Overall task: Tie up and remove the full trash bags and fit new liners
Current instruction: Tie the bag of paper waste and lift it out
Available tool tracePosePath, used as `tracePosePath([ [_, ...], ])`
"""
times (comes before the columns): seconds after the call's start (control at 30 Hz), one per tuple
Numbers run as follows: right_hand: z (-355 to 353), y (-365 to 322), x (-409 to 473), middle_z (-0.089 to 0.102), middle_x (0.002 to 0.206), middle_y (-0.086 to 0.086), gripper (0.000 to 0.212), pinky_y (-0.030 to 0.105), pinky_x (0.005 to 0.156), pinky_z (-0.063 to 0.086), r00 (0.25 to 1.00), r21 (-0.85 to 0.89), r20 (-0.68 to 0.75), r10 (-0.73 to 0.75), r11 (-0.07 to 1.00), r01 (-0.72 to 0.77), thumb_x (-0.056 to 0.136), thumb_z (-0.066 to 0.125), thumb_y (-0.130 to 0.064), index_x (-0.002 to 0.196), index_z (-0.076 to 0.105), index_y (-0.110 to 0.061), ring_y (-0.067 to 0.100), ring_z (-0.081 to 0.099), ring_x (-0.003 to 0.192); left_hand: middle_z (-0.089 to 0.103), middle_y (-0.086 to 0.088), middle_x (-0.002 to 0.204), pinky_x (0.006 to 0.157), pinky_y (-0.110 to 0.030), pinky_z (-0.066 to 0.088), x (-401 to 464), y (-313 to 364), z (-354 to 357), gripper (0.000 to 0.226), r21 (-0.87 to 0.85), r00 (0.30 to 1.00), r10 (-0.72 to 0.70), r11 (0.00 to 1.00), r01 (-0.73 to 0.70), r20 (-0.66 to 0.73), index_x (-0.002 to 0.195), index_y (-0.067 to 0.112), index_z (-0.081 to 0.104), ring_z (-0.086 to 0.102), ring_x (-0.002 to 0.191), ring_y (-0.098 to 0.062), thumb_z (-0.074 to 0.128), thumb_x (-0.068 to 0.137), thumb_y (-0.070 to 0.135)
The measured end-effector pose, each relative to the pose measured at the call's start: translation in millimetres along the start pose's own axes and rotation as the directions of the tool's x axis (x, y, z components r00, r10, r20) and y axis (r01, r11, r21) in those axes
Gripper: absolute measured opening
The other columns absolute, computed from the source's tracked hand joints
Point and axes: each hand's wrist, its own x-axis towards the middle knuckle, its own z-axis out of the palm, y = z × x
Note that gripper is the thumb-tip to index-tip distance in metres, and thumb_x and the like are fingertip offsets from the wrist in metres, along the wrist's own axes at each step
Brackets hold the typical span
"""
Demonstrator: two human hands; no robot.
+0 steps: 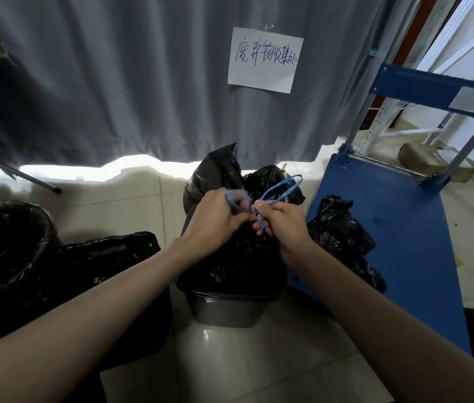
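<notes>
My left hand [215, 221] and right hand [283, 221] meet above a black bag [238, 257] standing in a dark bin [230, 306] on the floor. Each hand's curled fingers pinch a blue drawstring [281, 189], its loops crossing between them. Another lined bin [6, 237] sits at left; a crumpled bag [343, 228] lies on a blue cart [404, 228] at right.
</notes>
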Motion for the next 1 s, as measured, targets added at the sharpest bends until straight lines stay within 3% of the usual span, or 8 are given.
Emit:
tracePosePath([
  [0.17, 1.9, -7.7, -0.6, 0.053, 0.044, 0.002, 0.024, 0.02, 0.039, 0.041, 0.994, -0.007, 0.022, 0.111, 0.994, -0.111, 0.093, 0.059, -0.003, 0.069, 0.059, 0.001, 0.011, 0.049, 0.039, 0.058, 0.009, 0.076, 0.068, -0.033, 0.034, -7.7, 6.8, -6.5, 0.013, 0.377, 0.899, 0.433, 0.823, -0.425, 0.068, 0.076, 0.019, 0.058, 0.049, 0.077, -0.017, 0.069, 0.079, 0.012],
  [0.4, 3.2, -7.6, 1.6, 0.05, 0.046, 0.005, 0.016, 0.019, 0.038, 0.037, 0.985, -0.019, 0.052, 0.163, 0.986, -0.163, 0.09, 0.06, 0.002, 0.075, 0.064, 0.002, 0.01, 0.044, 0.037, 0.063, 0.006, 0.081, 0.07, -0.029, 0.034, -11.0, 8.7, -14.3, 0.014, 0.366, 0.829, 0.526, 0.746, -0.557, 0.189, 0.088, 0.02, 0.063, 0.05, 0.079, -0.017, 0.049, 0.087, 0.022],
  [0.5, 1.4, -5.5, 2.2, 0.054, 0.051, 0.006, 0.01, 0.021, 0.038, 0.038, 0.985, -0.028, 0.078, 0.155, 0.988, -0.153, 0.088, 0.065, 0.0, 0.079, 0.066, 0.002, 0.012, 0.046, 0.043, 0.061, 0.006, 0.074, 0.07, -0.03, 0.04, -7.6, 7.1, -15.3, 0.005, 0.226, 0.902, 0.396, 0.875, -0.427, 0.171, 0.078, 0.018, 0.062, 0.054, 0.076, -0.014, 0.062, 0.083, 0.018],
  [0.6, 1.0, -9.2, 0.3, 0.058, 0.066, 0.013, 0.015, 0.02, 0.039, 0.041, 0.986, 0.03, 0.075, 0.149, 0.988, -0.151, 0.088, 0.064, 0.002, 0.103, 0.064, 0.004, 0.01, 0.052, 0.043, 0.067, 0.003, 0.07, 0.066, -0.031, 0.05, -1.8, 2.2, -16.1, 0.013, -0.096, 0.986, 0.047, 0.995, -0.032, 0.157, 0.073, 0.009, 0.067, 0.064, 0.071, -0.016, 0.078, 0.078, 0.014],
  [0.67, -0.3, -13.1, -1.0, 0.06, 0.077, 0.016, 0.033, 0.023, 0.043, 0.046, 0.987, 0.097, 0.068, 0.146, 0.984, -0.152, 0.088, 0.064, 0.002, 0.119, 0.051, -0.001, 0.015, 0.059, 0.046, 0.07, 0.005, 0.07, 0.067, -0.029, 0.053, 0.7, 2.0, -18.6, 0.014, -0.218, 0.974, -0.132, 0.961, 0.171, 0.184, 0.073, 0.003, 0.067, 0.067, 0.071, -0.014, 0.08, 0.075, 0.009],
  [0.77, -1.6, -20.4, -4.6, 0.056, 0.076, 0.013, 0.015, 0.023, 0.049, 0.051, 0.994, 0.084, 0.09, 0.062, 0.994, -0.07, 0.092, 0.061, -0.002, 0.105, 0.054, -0.002, 0.02, 0.064, 0.053, 0.069, 0.006, 0.068, 0.064, -0.017, 0.047, 2.1, 4.3, -23.1, 0.017, -0.368, 0.929, -0.287, 0.858, 0.358, 0.233, 0.079, -0.012, 0.062, 0.063, 0.066, -0.007, 0.076, 0.076, -0.003],
  [0.87, -1.7, -21.7, -8.6, 0.06, 0.069, 0.008, 0.009, 0.017, 0.056, 0.049, 0.984, -0.088, 0.167, -0.055, 0.994, 0.071, 0.09, 0.065, -0.007, 0.09, 0.064, 0.002, 0.012, 0.06, 0.06, 0.068, -0.005, 0.075, 0.066, -0.021, 0.047, 3.9, 8.7, -29.5, 0.019, -0.427, 0.898, -0.375, 0.79, 0.44, 0.231, 0.085, -0.016, 0.062, 0.06, 0.071, -0.016, 0.074, 0.077, -0.004],
  [1.0, -3.3, -15.6, -8.5, 0.072, 0.073, 0.007, 0.007, 0.025, 0.072, 0.05, 0.968, -0.306, 0.176, -0.178, 0.925, 0.225, 0.08, 0.078, -0.022, 0.076, 0.076, -0.016, 0.008, 0.062, 0.07, 0.059, -0.009, 0.07, 0.047, -0.007, 0.039, 3.7, 18.0, -34.1, 0.016, -0.47, 0.865, -0.446, 0.727, 0.501, 0.231, 0.098, -0.016, 0.062, 0.055, 0.047, 0.002, 0.065, 0.083, -0.01],
])
